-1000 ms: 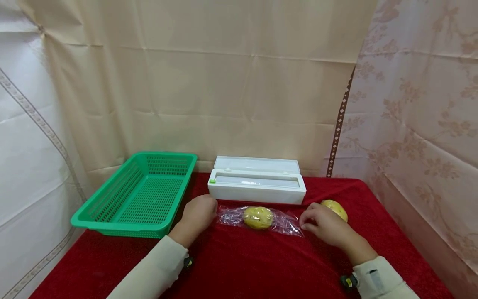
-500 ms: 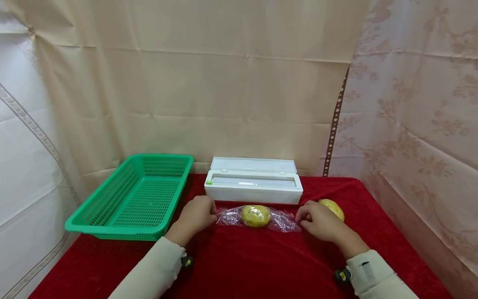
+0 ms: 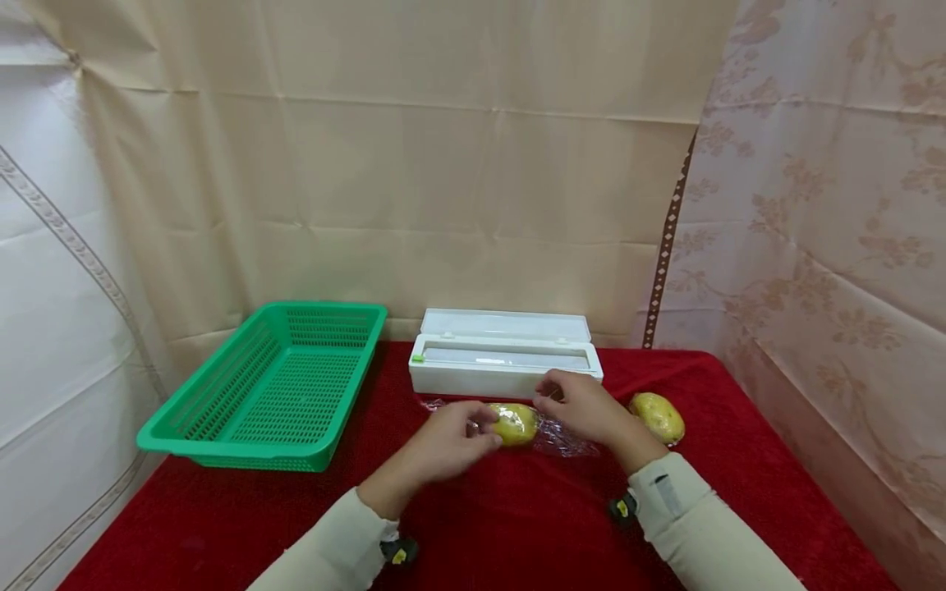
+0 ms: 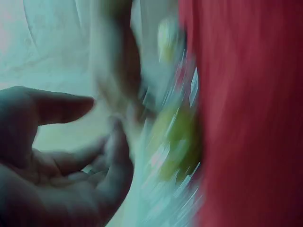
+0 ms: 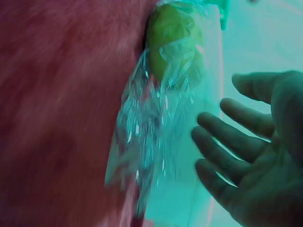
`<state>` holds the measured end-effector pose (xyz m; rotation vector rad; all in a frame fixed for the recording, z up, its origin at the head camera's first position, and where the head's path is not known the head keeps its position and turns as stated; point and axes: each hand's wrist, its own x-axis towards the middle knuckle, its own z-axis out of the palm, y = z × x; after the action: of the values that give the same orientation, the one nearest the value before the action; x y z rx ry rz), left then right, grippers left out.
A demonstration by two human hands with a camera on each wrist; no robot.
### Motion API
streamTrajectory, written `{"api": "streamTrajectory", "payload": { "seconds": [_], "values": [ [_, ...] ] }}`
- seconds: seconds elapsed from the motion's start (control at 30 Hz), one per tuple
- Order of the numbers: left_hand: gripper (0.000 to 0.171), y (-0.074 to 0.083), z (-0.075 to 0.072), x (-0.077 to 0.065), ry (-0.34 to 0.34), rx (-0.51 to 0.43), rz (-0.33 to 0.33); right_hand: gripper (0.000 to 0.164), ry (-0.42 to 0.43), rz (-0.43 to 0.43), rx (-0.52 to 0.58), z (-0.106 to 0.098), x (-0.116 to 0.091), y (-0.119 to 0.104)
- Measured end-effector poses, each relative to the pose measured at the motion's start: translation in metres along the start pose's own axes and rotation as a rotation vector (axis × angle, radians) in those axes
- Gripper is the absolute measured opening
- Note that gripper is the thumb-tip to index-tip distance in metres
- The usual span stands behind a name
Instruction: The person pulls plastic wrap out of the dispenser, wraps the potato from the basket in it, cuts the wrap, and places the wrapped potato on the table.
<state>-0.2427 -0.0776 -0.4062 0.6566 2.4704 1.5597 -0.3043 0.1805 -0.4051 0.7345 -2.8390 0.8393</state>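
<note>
A yellow potato (image 3: 515,424) lies in clear cling film (image 3: 565,439) on the red cloth, the loose film spreading out to both sides of it. My left hand (image 3: 449,443) is at its left, thumb and fingers apart and partly overlapping the potato in the head view. Over the film on the right is my right hand (image 3: 580,404). The right wrist view shows that hand's fingers (image 5: 232,142) spread beside the film, holding nothing. In the blurred left wrist view the left thumb and fingers (image 4: 116,156) have a gap between them.
Behind the potato stands a white cling film box (image 3: 506,379) with its lid raised. A green plastic basket (image 3: 325,451) sits at the left. Another film-wrapped potato (image 3: 658,418) lies at the right, near my right forearm. Curtains hang behind the table.
Both hands have left the ends of the film and come inward to the potato, the left moving right and the right moving left. The potato at the right is now more fully visible.
</note>
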Motion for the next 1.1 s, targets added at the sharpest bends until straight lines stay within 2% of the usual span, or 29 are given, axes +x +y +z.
{"api": "streamTrajectory", "payload": {
  "seconds": [0.07, 0.13, 0.2, 0.27, 0.4, 0.57, 0.77, 0.9, 1.1],
  "values": [
    [0.042, -0.002, 0.018, 0.0, -0.119, -0.363, -0.129, 0.026, -0.069, -0.012, 0.001, 0.007, 0.008, -0.003],
    [0.045, -0.005, 0.033, 0.001, -0.151, -0.676, -0.268, 0.032, -0.126, -0.004, 0.008, 0.012, 0.014, -0.003],
    [0.044, -0.008, 0.044, 0.001, -0.112, -0.85, -0.356, 0.036, -0.164, 0.006, 0.023, 0.016, 0.018, -0.003],
    [0.04, -0.009, 0.052, 0.001, -0.045, -0.916, -0.393, 0.038, -0.187, 0.017, 0.042, 0.019, 0.02, -0.001],
    [0.035, -0.012, 0.058, 0.004, 0.058, -0.948, -0.417, 0.034, -0.194, 0.015, 0.063, 0.021, 0.024, 0.002],
    [0.032, -0.017, 0.058, 0.005, 0.109, -0.94, -0.427, 0.023, -0.197, -0.001, 0.069, 0.022, 0.024, 0.006],
    [0.028, -0.02, 0.053, 0.003, 0.095, -0.875, -0.417, 0.02, -0.185, -0.027, 0.06, 0.018, 0.017, 0.003],
    [0.03, -0.022, 0.043, 0.0, 0.069, -0.815, -0.386, 0.022, -0.157, -0.019, 0.099, 0.015, 0.007, -0.002],
    [0.034, -0.02, 0.024, -0.007, 0.006, -0.675, -0.35, 0.027, -0.182, 0.121, 0.353, 0.018, -0.015, -0.012]
  ]
}}
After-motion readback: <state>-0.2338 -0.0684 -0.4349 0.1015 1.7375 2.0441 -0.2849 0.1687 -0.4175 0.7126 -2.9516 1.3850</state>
